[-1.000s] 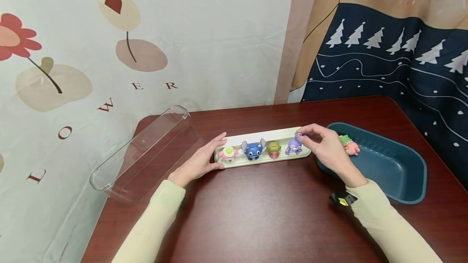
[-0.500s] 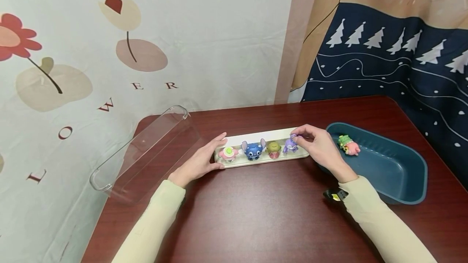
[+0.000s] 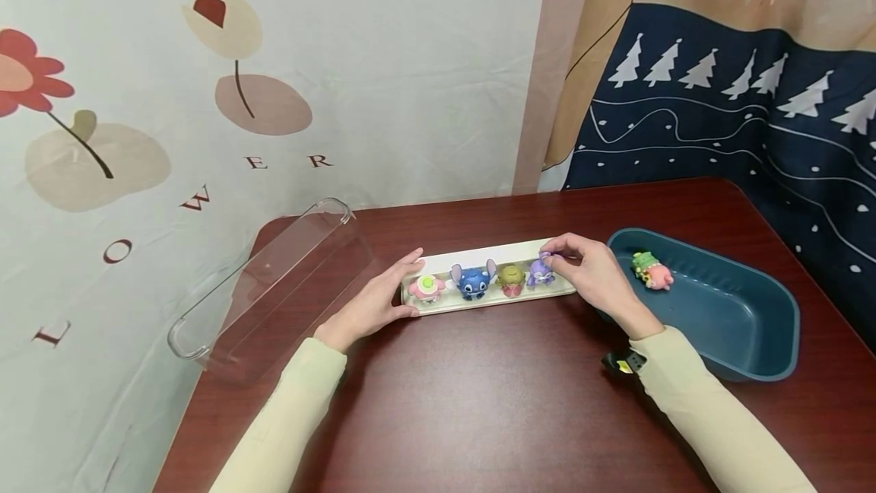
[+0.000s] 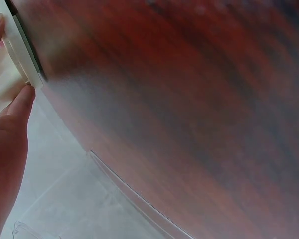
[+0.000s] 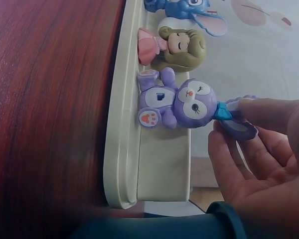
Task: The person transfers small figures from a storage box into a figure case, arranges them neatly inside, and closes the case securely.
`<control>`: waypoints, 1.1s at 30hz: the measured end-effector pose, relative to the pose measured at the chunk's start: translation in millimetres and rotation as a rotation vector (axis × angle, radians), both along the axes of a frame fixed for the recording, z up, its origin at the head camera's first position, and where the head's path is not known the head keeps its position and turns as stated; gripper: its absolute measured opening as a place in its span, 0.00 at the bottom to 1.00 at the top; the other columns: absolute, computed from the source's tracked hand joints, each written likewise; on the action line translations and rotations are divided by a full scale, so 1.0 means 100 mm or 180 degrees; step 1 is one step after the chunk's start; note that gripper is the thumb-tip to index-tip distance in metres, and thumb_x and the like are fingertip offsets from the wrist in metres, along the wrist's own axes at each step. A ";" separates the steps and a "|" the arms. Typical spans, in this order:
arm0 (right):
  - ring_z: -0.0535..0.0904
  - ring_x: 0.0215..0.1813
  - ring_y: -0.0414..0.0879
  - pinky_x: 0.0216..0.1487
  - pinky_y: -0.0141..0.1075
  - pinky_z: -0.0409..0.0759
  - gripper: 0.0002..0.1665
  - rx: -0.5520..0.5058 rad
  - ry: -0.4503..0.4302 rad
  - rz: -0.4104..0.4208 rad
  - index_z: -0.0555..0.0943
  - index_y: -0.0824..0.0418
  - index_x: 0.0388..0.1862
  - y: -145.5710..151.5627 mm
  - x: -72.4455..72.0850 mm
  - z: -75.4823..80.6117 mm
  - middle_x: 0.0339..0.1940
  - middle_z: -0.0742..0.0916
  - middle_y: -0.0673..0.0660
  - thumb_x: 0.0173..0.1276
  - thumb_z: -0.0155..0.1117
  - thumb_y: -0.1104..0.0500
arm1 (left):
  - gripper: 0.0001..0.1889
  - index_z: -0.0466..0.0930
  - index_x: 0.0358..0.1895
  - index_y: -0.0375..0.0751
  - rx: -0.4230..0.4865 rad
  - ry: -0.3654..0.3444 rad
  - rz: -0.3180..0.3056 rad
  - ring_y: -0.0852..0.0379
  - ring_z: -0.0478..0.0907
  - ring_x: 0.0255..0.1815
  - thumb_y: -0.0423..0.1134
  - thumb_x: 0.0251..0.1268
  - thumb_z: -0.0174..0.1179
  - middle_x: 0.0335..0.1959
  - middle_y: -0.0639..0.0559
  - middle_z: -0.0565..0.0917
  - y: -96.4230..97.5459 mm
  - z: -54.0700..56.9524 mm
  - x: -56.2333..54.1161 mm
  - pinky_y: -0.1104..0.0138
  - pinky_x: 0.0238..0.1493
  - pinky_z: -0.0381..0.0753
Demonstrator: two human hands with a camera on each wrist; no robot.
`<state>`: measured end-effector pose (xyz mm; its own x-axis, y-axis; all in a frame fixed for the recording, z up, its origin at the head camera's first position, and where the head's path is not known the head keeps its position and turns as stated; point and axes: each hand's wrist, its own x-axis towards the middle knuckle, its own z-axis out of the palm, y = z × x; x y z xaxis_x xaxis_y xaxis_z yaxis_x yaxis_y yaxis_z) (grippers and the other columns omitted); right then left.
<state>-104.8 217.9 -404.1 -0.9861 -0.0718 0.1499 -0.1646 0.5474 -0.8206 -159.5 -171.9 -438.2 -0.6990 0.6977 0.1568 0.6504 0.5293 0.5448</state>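
Note:
A long cream display base [image 3: 493, 306] holds a row of small figurines. My left hand [image 3: 369, 301] holds its left end, thumb at the front edge and fingers at the back. My right hand [image 3: 595, 276] pinches the ears of a purple rabbit figurine [image 5: 194, 104], which sits upright at the right of the row, a teal bow on its head. Next to it sits a doll figurine [image 5: 177, 47] with olive hair and a pink dress. Further left are a blue big-eared figurine [image 3: 474, 282] and a pink figurine [image 3: 427, 289] with a green-and-white top.
A dark teal basin [image 3: 766, 341] stands at the right, with a pink-and-green figurine [image 3: 653, 272] inside. A clear plastic cover [image 3: 274, 280] lies at the left of the brown table [image 3: 452, 409]. Printed cloths [image 3: 411, 82] hang behind.
My right hand has moved left along the base with the purple rabbit figurine, bringing it close to the doll figurine. My left hand has stayed at the base's left end.

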 end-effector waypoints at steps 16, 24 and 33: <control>0.83 0.53 0.56 0.61 0.54 0.81 0.13 0.0068 -0.0132 0.0023 0.84 0.62 0.56 0.00 -0.01 -0.01 0.52 0.88 0.61 0.74 0.67 0.63 | 0.42 0.68 0.73 0.32 -0.0037 -0.0018 0.0038 0.46 0.66 0.77 0.31 0.55 0.79 0.82 0.40 0.60 0.00 0.00 0.00 0.52 0.74 0.67; 0.83 0.57 0.58 0.63 0.55 0.80 0.17 0.0043 -0.0238 -0.0020 0.82 0.61 0.60 0.00 0.00 0.01 0.57 0.87 0.63 0.74 0.67 0.61 | 0.42 0.68 0.73 0.33 -0.0062 -0.0029 0.0076 0.46 0.66 0.77 0.31 0.55 0.79 0.82 0.42 0.59 0.00 0.01 0.01 0.52 0.74 0.68; 0.83 0.58 0.59 0.64 0.55 0.79 0.20 0.0031 -0.0250 -0.0037 0.80 0.62 0.62 0.05 0.05 0.08 0.59 0.86 0.64 0.74 0.67 0.59 | 0.42 0.68 0.74 0.33 -0.0069 -0.0006 0.0064 0.46 0.66 0.77 0.32 0.55 0.79 0.82 0.42 0.59 0.00 0.02 0.02 0.52 0.73 0.68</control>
